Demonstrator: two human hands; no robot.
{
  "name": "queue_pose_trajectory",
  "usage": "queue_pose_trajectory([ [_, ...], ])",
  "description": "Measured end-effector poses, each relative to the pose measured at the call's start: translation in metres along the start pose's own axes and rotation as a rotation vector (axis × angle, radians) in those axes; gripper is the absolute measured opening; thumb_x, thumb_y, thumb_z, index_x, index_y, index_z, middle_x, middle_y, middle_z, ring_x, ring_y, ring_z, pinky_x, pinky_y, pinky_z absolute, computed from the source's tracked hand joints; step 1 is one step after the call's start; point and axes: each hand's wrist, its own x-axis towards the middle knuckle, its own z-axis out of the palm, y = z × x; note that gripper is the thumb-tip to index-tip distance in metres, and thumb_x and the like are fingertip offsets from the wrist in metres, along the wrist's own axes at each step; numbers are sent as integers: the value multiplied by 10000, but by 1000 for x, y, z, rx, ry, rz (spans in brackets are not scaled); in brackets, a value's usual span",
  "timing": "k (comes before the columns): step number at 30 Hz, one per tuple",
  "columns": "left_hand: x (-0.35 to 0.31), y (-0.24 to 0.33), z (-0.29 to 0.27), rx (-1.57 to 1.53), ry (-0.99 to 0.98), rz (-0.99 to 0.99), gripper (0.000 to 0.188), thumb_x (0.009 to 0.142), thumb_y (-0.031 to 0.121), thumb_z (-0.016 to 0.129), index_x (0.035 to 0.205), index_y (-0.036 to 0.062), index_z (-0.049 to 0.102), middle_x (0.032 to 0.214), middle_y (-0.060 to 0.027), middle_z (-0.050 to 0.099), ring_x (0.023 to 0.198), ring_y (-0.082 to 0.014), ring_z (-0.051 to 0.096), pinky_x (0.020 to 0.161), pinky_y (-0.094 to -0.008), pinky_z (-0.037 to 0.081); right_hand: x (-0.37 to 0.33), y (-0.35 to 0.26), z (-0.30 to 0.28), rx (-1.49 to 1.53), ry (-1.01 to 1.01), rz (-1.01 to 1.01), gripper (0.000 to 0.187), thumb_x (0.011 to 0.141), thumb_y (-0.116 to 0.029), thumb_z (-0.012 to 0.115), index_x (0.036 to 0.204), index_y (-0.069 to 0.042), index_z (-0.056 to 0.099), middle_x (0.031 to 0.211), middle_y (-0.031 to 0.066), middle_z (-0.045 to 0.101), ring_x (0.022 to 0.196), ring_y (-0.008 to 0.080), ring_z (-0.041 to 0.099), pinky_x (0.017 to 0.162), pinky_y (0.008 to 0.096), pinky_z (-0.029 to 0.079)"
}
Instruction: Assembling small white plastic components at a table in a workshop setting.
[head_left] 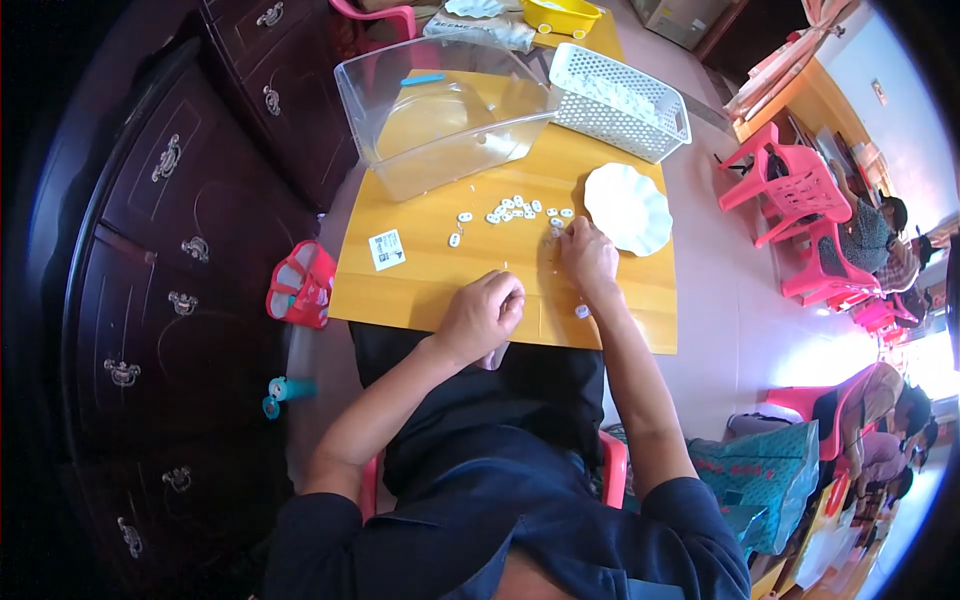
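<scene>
Right hand (pixel 590 260), fingers bent and drawn together, at the small white two-holed pieces (pixel 529 211) scattered across the middle of the wooden table (pixel 430 290); whether it grips one cannot be told. Left hand (pixel 484 314), loosely curled over the near edge, its contents hidden. A white scalloped plate (pixel 628 210) lies just right of the pieces, with a clear bin (pixel 455 160) at far left and a white perforated basket (pixel 603 128) at far right.

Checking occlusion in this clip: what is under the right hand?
Beside the right hand, yellow tabletop and small white pieces show; whatever lies directly beneath it is covered, including anything it might hold.
</scene>
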Motion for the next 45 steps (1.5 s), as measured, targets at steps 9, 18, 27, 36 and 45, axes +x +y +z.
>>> queue_pose_trajectory([
  [9, -12, -2, -2, -472, -18, -288, 13, 914, -7, 605, 906, -4, 596, 827, -16, 650, 671, -54, 593, 604, -226, 489, -86, -16, -48, 826, 73, 49, 78, 908, -78, 669, 933, -23, 621, 721, 48, 619, 574, 92, 593, 528, 250, 457],
  [18, -13, -1, 33, -740, -55, -386, 91, 972, 95, 607, 953, 6, 608, 741, 0, 574, 559, -36, 492, 478, -197, 390, -170, -17, -15, 1630, -135, 268, 104, 956, -62, 643, 1058, -46, 637, 819, -24, 605, 652, 46, 540, 592, 186, 425],
  [27, -14, 12, 38, -779, -187, -484, 112, 999, 128, 567, 972, 20, 579, 673, 8, 530, 434, -44, 468, 373, -199, 363, -172, -6, -9, 1604, -66, 220, 137, 949, -39, 636, 1080, -32, 599, 845, -41, 582, 683, 27, 535, 612, 179, 434],
  [36, -18, 15, 46, -676, -240, -479, 117, 1010, 125, 544, 959, 23, 571, 649, 13, 522, 471, -50, 480, 410, -203, 357, -175, -3, -5, 1633, -101, 224, 101, 943, -55, 660, 1032, -40, 615, 826, -32, 621, 697, 21, 550, 610, 172, 445],
  [45, -16, 14, 46, -642, -268, -481, 110, 1005, 114, 543, 959, 20, 576, 640, 15, 525, 481, -47, 473, 422, -208, 363, -175, -5, -7, 1634, -76, 211, 89, 934, -44, 669, 1015, -33, 632, 825, -36, 627, 694, 18, 545, 615, 173, 447],
])
